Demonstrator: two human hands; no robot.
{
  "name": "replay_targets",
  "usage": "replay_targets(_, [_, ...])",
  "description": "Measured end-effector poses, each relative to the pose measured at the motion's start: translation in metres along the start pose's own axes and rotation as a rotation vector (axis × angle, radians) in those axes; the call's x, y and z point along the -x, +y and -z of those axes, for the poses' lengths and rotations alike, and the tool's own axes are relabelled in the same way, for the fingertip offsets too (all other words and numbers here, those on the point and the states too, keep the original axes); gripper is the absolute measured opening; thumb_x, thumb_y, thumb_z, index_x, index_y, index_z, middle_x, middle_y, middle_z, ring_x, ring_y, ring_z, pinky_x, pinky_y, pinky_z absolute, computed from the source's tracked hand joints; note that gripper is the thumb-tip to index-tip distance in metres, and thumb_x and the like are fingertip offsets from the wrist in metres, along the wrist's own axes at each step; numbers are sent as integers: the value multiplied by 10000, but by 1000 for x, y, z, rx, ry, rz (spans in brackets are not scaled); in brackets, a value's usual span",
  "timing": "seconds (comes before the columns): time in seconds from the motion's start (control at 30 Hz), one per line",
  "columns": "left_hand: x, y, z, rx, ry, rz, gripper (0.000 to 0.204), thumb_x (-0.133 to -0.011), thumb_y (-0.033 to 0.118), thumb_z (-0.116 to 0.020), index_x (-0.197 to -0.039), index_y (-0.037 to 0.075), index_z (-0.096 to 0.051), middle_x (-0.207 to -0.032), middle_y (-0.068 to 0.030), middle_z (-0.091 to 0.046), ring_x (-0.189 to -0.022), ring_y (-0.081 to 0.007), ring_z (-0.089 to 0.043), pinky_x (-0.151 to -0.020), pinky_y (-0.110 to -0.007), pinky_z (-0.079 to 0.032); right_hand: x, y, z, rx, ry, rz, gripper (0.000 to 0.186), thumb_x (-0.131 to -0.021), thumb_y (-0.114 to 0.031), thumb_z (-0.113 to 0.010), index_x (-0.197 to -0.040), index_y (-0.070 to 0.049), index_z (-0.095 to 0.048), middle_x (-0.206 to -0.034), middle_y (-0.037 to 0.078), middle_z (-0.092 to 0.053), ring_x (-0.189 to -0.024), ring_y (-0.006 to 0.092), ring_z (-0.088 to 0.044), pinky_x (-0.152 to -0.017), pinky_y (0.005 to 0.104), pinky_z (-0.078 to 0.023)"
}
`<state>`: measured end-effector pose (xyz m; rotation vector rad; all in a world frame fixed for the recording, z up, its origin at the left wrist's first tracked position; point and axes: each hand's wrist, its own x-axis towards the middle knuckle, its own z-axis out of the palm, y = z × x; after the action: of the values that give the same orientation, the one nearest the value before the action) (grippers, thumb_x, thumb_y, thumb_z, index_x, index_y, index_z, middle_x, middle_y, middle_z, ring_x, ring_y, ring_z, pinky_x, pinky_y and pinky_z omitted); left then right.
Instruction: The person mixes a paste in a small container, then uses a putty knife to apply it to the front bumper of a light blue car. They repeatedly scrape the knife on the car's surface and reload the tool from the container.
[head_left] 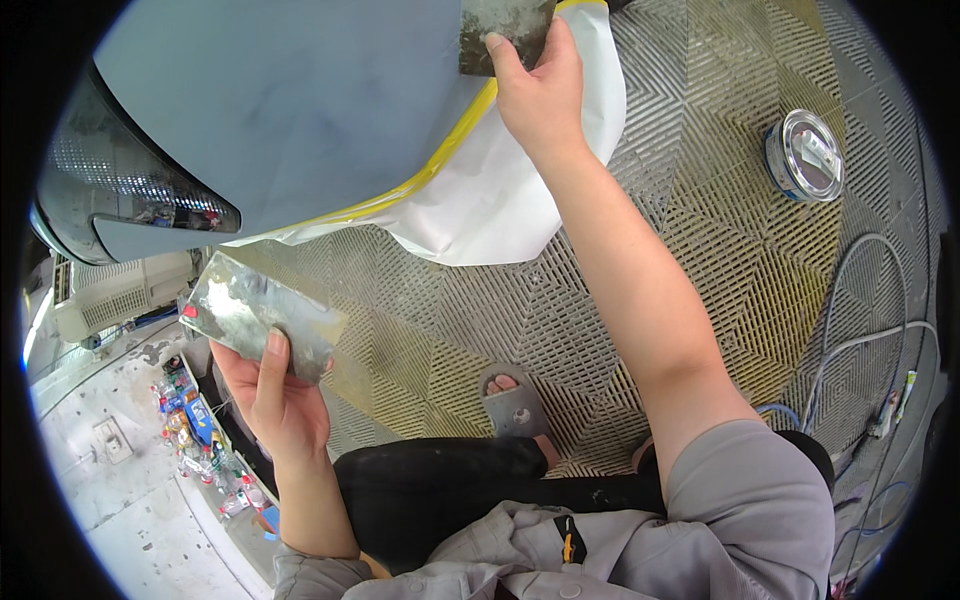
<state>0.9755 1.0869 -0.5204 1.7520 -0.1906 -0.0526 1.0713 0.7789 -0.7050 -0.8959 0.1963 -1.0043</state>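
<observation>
My left hand [275,395] grips a flat metal plate [250,305] by its near edge, thumb on top. The plate has pale smears and a small red dab at its left corner. My right hand [545,95] reaches far forward and pinches a dark rectangular spreader plate [480,50] with greyish smears. It lies over or against the edge of a blue-grey car body panel [300,100]; I cannot tell whether it touches. Yellow masking tape [460,130] runs along the panel's edge, with white masking sheet [480,215] hanging from it.
A dark car light [150,180] is set in the panel at left. On the grated floor [720,250] stands a round metal tin [805,155] at right, near grey hoses [825,310]. Bottles and clutter [205,430] sit at lower left, beside a white unit [125,290].
</observation>
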Motion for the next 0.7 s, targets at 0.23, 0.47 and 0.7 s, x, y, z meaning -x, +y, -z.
replay_targets(0.23, [4, 1, 0, 11, 36, -9, 596, -1036, 0, -603, -1580, 69, -369, -1361, -121, -631, -1082, -217, -720, -687, -370, -670, 11, 12, -8, 139, 101, -58, 301, -986, -60, -718, -1247, 29, -597, -1207, 100, -723, -1111, 163, -673, -989, 324, -525])
replay_targets(0.47, [7, 3, 0, 15, 50, -9, 601, -1040, 2, -601, -1589, 78, -368, -1386, -121, -628, -1113, -220, -715, -699, -372, -672, 13, 6, 12, -79, 95, -203, 300, -1033, -113, -674, -1272, -13, -522, -1131, 115, -717, -923, 200, -726, -748, 321, -569])
replay_targets(0.7, [8, 3, 5, 5, 95, -23, 627, -1038, -7, -596, -1612, 83, -362, -1414, -112, -617, -1142, -232, -697, -728, -393, -658, 27, 13, 9, -447, 216, -344, 374, -1013, -102, -712, -1319, -90, -497, -1153, 71, -704, -972, 241, -750, -696, 327, -551])
